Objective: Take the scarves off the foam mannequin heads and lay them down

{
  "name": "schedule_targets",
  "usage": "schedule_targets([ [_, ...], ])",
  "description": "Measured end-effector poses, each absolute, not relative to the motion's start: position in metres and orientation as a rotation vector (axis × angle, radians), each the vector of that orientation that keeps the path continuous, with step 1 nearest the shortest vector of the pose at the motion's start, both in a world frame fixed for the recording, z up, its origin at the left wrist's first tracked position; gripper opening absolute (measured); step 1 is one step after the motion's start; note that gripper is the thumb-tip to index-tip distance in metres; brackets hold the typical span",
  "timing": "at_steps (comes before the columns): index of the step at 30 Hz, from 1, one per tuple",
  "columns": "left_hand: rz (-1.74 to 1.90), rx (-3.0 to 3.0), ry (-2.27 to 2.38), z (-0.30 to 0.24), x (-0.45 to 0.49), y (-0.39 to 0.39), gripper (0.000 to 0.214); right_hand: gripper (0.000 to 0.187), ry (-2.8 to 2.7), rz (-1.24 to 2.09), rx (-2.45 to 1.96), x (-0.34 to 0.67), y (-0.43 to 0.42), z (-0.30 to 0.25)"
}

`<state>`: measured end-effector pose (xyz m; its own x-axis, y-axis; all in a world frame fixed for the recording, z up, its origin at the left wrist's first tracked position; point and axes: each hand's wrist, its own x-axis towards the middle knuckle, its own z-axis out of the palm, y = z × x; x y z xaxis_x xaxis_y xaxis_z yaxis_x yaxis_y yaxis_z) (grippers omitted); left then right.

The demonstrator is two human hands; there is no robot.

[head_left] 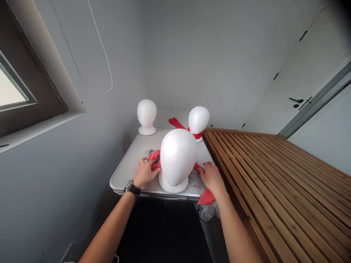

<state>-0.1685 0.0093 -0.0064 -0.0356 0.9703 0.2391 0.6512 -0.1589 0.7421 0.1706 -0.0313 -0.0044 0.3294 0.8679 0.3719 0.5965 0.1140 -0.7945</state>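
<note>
A white foam mannequin head (178, 157) stands upright at the table's front edge, between my two hands. Behind its neck runs a red scarf (155, 156), whose middle the head hides. On the left, my left hand (145, 171), with a dark watch on the wrist, has its fingers closed on the scarf. My right hand (212, 177) grips the scarf on the other side of the neck. Below that hand a red end hangs over the table edge with grey, crumpled fabric (208, 212).
Farther back on the white table (126, 168) stand a bare foam head (147, 116) at left and another foam head (199, 119) with red cloth around its neck. A slatted wooden surface (274, 168) adjoins on the right. A wall and window (13, 84) are at left.
</note>
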Motion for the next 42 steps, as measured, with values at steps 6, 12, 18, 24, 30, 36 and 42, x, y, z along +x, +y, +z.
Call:
schedule_targets([
  [6, 1.096, 2.11, 1.487, -0.016, -0.15, -0.054, 0.087, 0.039, -1.757, -0.143, -1.444, 0.128, -0.065, -0.02],
  [12, 1.288, 2.053, 1.244, -0.01, -0.111, -0.046, 0.086, 0.048, -1.703, 0.219, -1.346, 0.09, -0.063, -0.024],
  [18, 1.351, 1.783, 1.273, -0.005, -0.103, -0.056, 0.059, 0.037, -1.572, 0.26, -1.336, 0.078, -0.079, -0.032],
  [24, 1.551, 1.743, 1.365, 0.047, -0.169, -0.02, 0.073, 0.028, -1.491, 0.215, -1.363, 0.1, -0.101, -0.019],
  [30, 1.549, 1.71, 1.783, 0.059, -0.244, 0.096, 0.063, 0.025, -1.52, 0.272, -1.345, 0.105, -0.11, -0.029],
  [36, 1.423, 1.625, 1.788, 0.009, -0.26, 0.157, 0.08, 0.02, -1.572, 0.321, -1.318, 0.1, -0.113, -0.037],
  [42, 1.385, 1.623, 1.755, -0.009, -0.242, 0.171, 0.089, 0.021, -1.627, 0.372, -1.299, 0.105, -0.113, -0.029],
])
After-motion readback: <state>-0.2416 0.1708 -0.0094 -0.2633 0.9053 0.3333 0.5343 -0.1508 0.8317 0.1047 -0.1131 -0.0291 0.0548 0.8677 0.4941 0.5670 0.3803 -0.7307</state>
